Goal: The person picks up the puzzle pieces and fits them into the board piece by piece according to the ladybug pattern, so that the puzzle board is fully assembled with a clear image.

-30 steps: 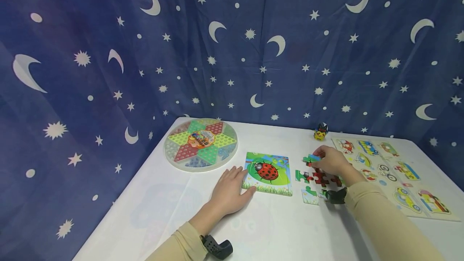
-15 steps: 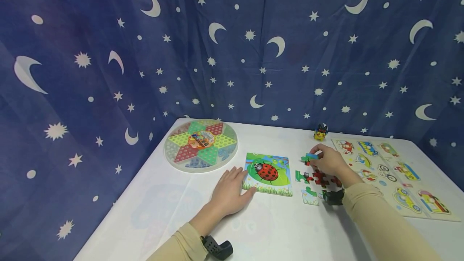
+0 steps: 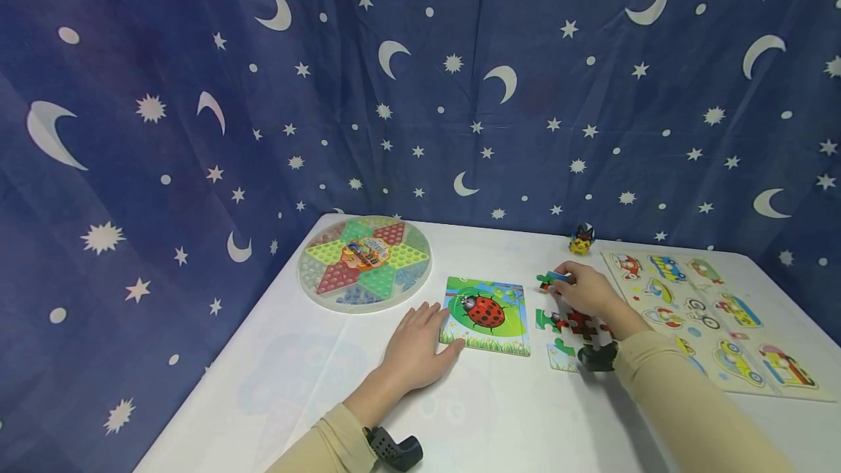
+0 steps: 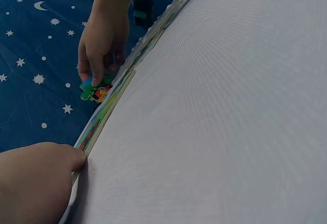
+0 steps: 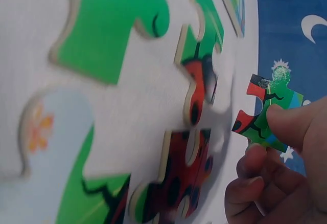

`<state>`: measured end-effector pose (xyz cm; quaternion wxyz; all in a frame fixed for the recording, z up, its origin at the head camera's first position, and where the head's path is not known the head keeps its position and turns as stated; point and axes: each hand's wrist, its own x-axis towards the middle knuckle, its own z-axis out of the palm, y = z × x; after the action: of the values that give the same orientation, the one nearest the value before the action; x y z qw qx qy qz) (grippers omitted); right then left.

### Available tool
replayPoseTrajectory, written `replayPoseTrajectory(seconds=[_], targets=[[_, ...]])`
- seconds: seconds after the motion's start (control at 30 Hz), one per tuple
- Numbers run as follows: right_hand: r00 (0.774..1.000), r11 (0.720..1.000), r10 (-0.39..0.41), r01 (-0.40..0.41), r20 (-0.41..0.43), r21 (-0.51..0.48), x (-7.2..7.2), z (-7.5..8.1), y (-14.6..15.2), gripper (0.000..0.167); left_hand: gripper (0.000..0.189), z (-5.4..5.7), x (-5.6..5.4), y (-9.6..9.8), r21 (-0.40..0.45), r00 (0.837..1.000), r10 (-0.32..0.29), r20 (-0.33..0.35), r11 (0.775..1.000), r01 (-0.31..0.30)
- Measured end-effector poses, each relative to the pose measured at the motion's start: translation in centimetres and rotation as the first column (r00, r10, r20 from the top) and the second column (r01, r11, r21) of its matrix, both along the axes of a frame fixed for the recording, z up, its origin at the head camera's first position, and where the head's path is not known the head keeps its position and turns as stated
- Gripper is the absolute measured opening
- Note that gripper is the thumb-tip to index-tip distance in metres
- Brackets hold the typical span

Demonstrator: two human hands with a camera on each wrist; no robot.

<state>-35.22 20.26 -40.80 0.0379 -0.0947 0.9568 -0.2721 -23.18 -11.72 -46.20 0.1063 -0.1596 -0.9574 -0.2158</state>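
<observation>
One dark blue curtain (image 3: 460,144), printed with white moons and stars, hangs behind the ladybug board (image 3: 486,314), and one white worktop (image 3: 499,414) lies beneath it. Well to the right of the ladybug board is the pale vehicle board (image 3: 693,334), showing at least nine pictures; a seam crosses it, so whether it is one board or several cannot be told. Beyond and to the left sits one round game board (image 3: 364,263), marked with a six-pointed star. Two tan sleeves (image 3: 690,393) reach in from the near side of the ladybug board, which is itself a single square.

There are two hands. The left hand (image 3: 417,345) rests at its left edge, fingers extended and touching it, thumb at the near edge. The right hand (image 3: 591,289) is to its right, thumb and fingers pinching one puzzle piece (image 5: 276,93), green, red and blue, tilted beside its far right corner. Each wrist wears one black camera (image 3: 394,449), two in all. One small yellow-and-black toy (image 3: 581,241) stands beyond and to the right. Just right of the ladybug board lie at least four loose pieces (image 3: 563,358); the right arm covers some, so the full count is unclear.
</observation>
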Motion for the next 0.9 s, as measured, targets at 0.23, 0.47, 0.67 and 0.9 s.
replayPoseTrajectory(seconds=[0.23,0.47,0.67,0.9], targets=[[1.000,0.999,0.028,-0.028,0.006,-0.033,0.1,0.2,-1.2,0.028,0.063,0.0,-0.1,-0.1,-0.004,1.000,-0.001,-0.004,1.000,0.001],[1.000,0.995,0.008,-0.006,0.024,-0.103,0.2,-0.1,-2.4,0.037,0.063,0.0,-0.1,-0.1,-0.003,1.000,-0.002,0.000,1.000,0.002],[0.998,0.994,0.015,-0.008,0.063,-0.112,0.2,-0.2,-3.4,0.038,0.063,0.1,0.0,-0.1,-0.001,1.000,-0.002,0.006,1.000,0.002],[0.997,0.994,0.024,-0.016,0.075,-0.107,0.3,-0.4,-4.5,0.037,0.063,0.1,0.0,0.0,-0.002,1.000,-0.003,0.006,1.000,0.003]])
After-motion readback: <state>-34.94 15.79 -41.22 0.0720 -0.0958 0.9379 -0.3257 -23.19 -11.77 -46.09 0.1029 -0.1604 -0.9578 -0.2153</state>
